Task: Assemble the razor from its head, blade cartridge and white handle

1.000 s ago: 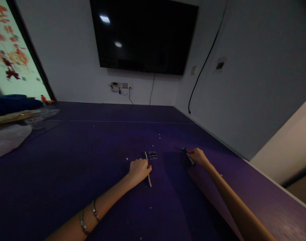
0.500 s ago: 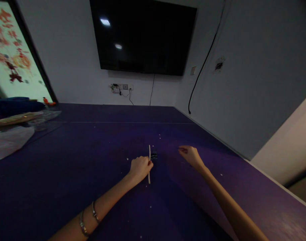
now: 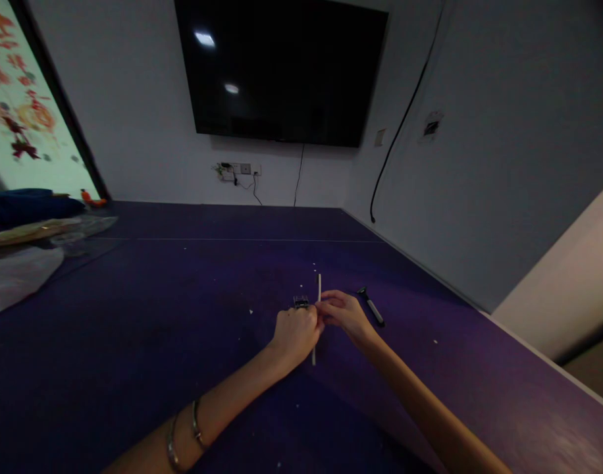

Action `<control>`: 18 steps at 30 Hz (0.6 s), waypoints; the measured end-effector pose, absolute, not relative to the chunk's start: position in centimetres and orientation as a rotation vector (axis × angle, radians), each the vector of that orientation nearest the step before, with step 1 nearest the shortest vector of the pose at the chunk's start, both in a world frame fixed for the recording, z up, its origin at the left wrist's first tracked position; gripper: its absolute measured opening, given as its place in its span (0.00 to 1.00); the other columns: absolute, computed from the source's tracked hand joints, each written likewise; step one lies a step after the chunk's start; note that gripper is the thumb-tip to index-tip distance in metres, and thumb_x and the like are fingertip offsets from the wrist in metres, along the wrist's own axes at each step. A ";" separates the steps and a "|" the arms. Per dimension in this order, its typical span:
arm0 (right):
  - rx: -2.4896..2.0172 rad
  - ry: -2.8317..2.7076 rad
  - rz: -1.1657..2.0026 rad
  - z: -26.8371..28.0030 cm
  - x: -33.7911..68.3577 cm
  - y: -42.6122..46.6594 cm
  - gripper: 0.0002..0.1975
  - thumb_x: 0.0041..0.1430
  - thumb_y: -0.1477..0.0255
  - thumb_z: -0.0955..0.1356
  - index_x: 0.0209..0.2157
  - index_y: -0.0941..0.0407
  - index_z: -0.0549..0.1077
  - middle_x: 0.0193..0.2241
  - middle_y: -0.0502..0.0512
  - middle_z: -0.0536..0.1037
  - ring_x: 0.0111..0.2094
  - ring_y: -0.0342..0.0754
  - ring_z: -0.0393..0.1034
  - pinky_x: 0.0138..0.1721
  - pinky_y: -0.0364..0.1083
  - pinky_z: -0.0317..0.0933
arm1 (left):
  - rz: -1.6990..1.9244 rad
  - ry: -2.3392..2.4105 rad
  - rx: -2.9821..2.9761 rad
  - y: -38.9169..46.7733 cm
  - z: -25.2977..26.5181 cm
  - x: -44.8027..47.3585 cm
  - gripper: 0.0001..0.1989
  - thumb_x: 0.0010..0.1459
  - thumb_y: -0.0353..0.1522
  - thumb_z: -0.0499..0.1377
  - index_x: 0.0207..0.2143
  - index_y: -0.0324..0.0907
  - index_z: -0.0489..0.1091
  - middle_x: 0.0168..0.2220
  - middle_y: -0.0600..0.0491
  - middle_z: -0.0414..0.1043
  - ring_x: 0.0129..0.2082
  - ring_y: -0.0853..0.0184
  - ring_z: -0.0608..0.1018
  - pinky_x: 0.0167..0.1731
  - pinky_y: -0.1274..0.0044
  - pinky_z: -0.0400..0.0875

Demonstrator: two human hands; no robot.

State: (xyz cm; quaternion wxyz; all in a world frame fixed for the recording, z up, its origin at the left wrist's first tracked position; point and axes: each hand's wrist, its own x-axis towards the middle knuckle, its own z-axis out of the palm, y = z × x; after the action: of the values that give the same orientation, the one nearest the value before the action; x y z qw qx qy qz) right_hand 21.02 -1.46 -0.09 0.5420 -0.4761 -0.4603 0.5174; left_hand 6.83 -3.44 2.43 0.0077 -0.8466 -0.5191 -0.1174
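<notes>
My left hand (image 3: 296, 334) is closed around a thin white stick (image 3: 319, 287), which stands out above and below the fist. From the right, my right hand (image 3: 348, 316) reaches in, its bent fingertips on the stick beside the left thumb. What the fingertips cover is hidden. Just beyond my left knuckles lies a small dark and clear piece (image 3: 301, 301), too small to make out. A razor (image 3: 372, 308) with a dark head and a light handle rests on the purple tabletop (image 3: 222, 368), right of my right hand.
Small white scraps (image 3: 251, 311) dot the tabletop. At the far left are plastic bags (image 3: 22, 276), a dark blue cloth item (image 3: 29, 205) and a small orange object (image 3: 91, 199). A television (image 3: 286, 72) hangs on the wall behind, and a black cable (image 3: 400, 128) hangs at the right.
My left hand has moved right with the stick. My right hand has come left to meet it, and the razor now shows near where that hand was.
</notes>
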 end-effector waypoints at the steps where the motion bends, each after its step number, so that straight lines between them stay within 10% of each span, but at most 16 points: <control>1: -1.140 -1.088 1.224 -0.1 21.0 -1.5 0.18 0.35 0.66 0.75 0.31 0.58 0.72 0.22 0.50 0.76 0.25 0.45 0.71 0.26 0.43 0.66 | -0.368 -1.624 -2.650 -3.5 2.4 6.9 0.15 0.61 0.35 0.46 0.38 0.38 0.70 0.32 0.43 0.75 0.34 0.55 0.78 0.32 0.68 0.69; 11: -1.128 -0.955 1.156 0.1 25.1 -1.1 0.13 0.38 0.68 0.72 0.29 0.59 0.73 0.24 0.52 0.75 0.24 0.43 0.69 0.26 0.42 0.64 | -0.524 -1.477 -2.776 -3.3 2.4 7.4 0.17 0.62 0.42 0.45 0.37 0.41 0.67 0.35 0.48 0.74 0.36 0.60 0.76 0.36 0.70 0.68; 18: -1.760 -1.251 0.421 -1.5 37.0 0.7 0.14 0.43 0.69 0.67 0.32 0.61 0.77 0.27 0.59 0.79 0.27 0.49 0.72 0.26 0.43 0.63 | -0.605 -1.452 -2.789 2.3 -0.2 4.6 0.14 0.56 0.35 0.53 0.44 0.39 0.65 0.45 0.47 0.67 0.47 0.62 0.69 0.47 0.72 0.63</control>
State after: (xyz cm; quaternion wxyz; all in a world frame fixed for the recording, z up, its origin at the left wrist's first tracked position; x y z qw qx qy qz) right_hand 37.02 0.72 -1.46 0.4534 -0.7130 -0.5069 0.1707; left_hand 4.55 2.31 -0.21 -0.0300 -0.8706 -0.4533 -0.1889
